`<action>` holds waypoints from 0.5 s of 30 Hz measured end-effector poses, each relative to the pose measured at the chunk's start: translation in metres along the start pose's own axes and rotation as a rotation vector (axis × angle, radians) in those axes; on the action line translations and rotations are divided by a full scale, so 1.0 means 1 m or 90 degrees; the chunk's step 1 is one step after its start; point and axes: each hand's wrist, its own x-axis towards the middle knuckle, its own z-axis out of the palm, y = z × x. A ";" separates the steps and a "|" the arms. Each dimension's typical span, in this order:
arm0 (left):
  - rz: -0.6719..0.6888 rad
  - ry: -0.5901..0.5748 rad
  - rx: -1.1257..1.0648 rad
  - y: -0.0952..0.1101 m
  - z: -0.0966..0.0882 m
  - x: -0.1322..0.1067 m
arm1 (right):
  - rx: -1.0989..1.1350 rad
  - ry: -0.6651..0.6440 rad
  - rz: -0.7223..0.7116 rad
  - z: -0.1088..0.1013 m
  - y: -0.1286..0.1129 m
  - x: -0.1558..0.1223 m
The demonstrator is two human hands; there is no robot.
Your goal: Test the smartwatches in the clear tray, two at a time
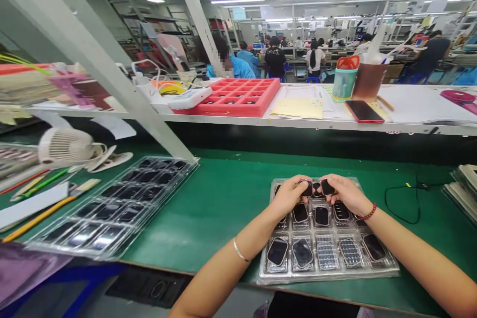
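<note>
Over the back rows of a clear plastic tray point(328, 278), my two hands each pinch a smartwatch. My left hand point(288, 194) has its thumb on one smartwatch point(307, 189). My right hand point(345, 193) grips another smartwatch point(327, 187) at its edge. A small gap lies between the two, where a further dark watch face point(316, 189) shows in the tray below. Several more watches with dark screens sit in the tray's compartments, such as a front left one point(278, 251). Two front compartments point(328, 253) hold no watch. My hands partly cover the back row.
A second clear tray point(122, 248) of dark-screened pieces lies at left. Beside it are a brush point(48, 216) and a white fan point(67, 145). On the shelf stand a red compartment tray point(242, 94) and a phone point(364, 111). A black cable point(387, 203) lies at right.
</note>
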 end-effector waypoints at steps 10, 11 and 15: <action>0.023 -0.051 0.011 -0.004 0.002 -0.003 | -0.089 -0.011 -0.070 -0.005 0.005 -0.014; 0.017 -0.050 0.011 -0.004 0.002 -0.004 | -0.085 -0.012 -0.076 -0.005 0.005 -0.014; -0.009 -0.036 -0.016 0.000 0.002 -0.004 | 0.003 -0.030 -0.064 -0.008 0.007 -0.015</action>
